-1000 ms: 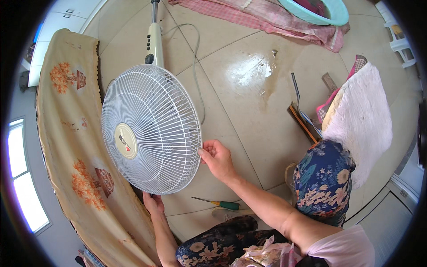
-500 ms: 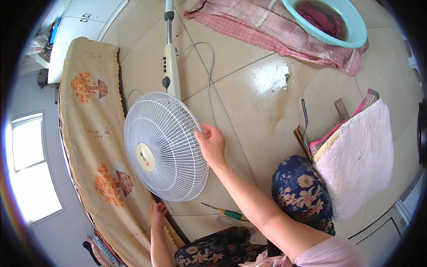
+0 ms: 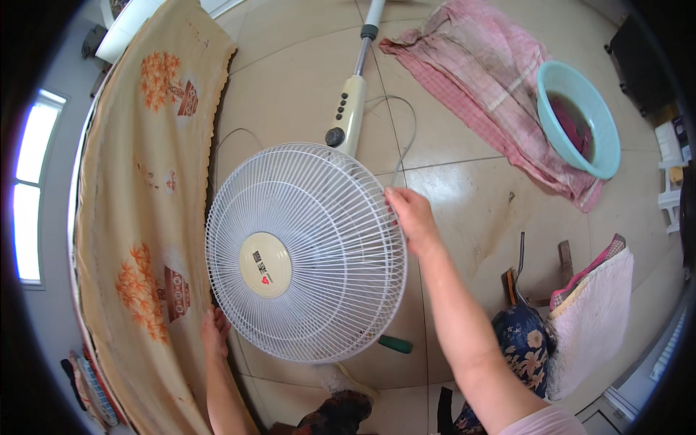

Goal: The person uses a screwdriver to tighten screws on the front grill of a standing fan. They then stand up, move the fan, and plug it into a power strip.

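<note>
An electric fan with a round white wire cage lies with its cream pole stretched away from me across the floor. Its control panel has black buttons and a dark knob. My right hand grips the cage's right rim, thumb and fingers closed on the wires. At the lower left rim is my left hand, its fingers curled against the edge and partly hidden. Beneath the cage a green-handled screwdriver rests on the tiles, its shaft mostly covered by the wires.
A yellow cloth with orange tree prints drapes the furniture at left. Far right, a light-blue basin holding water and dark red cloth stands by a pink cloth. A white pad is at right. A grey cord trails beside the pole.
The fan's cage looks larger and closer, tipped up more toward me, with both hands still at its rim. The view has shifted, and the cage now covers the screwdriver's shaft.
</note>
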Motion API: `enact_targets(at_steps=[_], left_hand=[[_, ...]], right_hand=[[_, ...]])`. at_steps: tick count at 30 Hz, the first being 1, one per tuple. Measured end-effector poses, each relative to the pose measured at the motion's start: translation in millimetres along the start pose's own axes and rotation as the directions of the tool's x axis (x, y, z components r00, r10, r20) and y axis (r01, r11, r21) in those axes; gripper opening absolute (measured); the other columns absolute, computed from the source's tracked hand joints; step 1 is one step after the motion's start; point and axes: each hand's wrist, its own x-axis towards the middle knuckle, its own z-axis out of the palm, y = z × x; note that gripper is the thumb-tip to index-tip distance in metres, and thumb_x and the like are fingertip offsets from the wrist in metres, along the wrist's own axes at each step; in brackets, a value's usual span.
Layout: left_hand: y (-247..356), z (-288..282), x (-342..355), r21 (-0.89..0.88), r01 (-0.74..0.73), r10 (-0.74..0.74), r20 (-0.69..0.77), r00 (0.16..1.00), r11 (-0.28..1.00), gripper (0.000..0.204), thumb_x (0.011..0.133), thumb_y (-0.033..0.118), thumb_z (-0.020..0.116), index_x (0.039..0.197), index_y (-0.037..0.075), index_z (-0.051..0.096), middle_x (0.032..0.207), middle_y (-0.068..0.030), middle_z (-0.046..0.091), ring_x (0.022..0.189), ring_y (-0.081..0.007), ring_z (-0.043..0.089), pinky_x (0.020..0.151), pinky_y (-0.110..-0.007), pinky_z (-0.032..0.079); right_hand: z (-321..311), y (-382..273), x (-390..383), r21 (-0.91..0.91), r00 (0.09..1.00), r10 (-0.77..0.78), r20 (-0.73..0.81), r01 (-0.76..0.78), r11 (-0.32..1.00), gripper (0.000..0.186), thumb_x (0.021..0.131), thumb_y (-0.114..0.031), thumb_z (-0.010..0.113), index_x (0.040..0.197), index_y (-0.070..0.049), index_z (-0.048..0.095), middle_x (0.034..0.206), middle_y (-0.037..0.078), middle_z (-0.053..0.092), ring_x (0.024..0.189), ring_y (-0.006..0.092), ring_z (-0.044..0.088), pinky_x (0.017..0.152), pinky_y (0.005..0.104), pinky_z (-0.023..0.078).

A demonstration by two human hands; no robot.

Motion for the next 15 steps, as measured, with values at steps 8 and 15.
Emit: enact_targets(at_steps=[8,15], left_hand=[[-4.8,25.4,64.5,-0.475,0.050,0.092,0.270,0.959,0.879,0.040,0.092,0.036,0.039,0.115,0.005,0.051,0.109,-0.0078,0.057,0.100,-0.0191,0.053,0.085,-0.036,0.043],[29.0,35.3,79.6,-0.378,0.072,0.042,0.287,0.957,0.923,0.036,0.091,0.035,0.042,0.101,0.003,0.056,0.094,-0.0078,0.061,0.083,-0.0175,0.058,0.073,-0.031,0.048]], right_hand=[[6.4,-36.5,45.4,-0.287,0.961,0.157,0.226,-0.089,0.954,0.025,0.087,-0.026,0.052,0.096,-0.004,0.059,0.075,0.000,0.057,0.065,0.0081,0.053,0.055,0.0216,0.042],[62.0,-63.7,84.5,-0.603,0.957,0.228,0.180,-0.076,0.794,0.022,0.085,-0.025,0.054,0.090,-0.004,0.061,0.075,0.001,0.057,0.064,0.0100,0.053,0.053,0.0234,0.043]])
